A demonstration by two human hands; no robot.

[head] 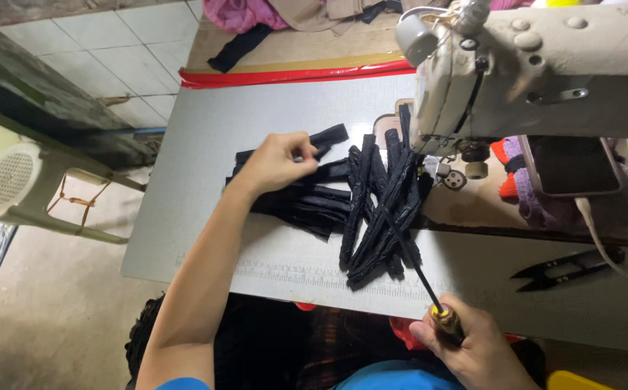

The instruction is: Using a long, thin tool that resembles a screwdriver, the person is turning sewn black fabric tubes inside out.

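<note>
Head camera, looking down on a sewing station: a person is working through black fabric strips at an industrial sewing machine [538, 68]. The left hand [279, 160] is reaching across the grey table [206, 144], its fingers curled and pinching the end of one strip from a flat stack of black strips [307, 198] lying left of the needle area. The right hand [473, 347] is closing in a fist round the yellow-and-black handle of a thin metal rod [408, 260], held near the table's front edge, with the rod's shaft pointing up and left into a second bundle of narrow black strips [382, 209]. That bundle is lying just beside the stack and is stretching from the machine's presser foot down towards the ruler markings printed along the table edge. A pair of black thread snips [563, 269] is resting on the table to the right, well apart from both hands. A phone [568, 166] is sitting on knitted cloth beneath the machine arm, and a pale plastic stool [29, 188] is standing on the floor at left.
</note>
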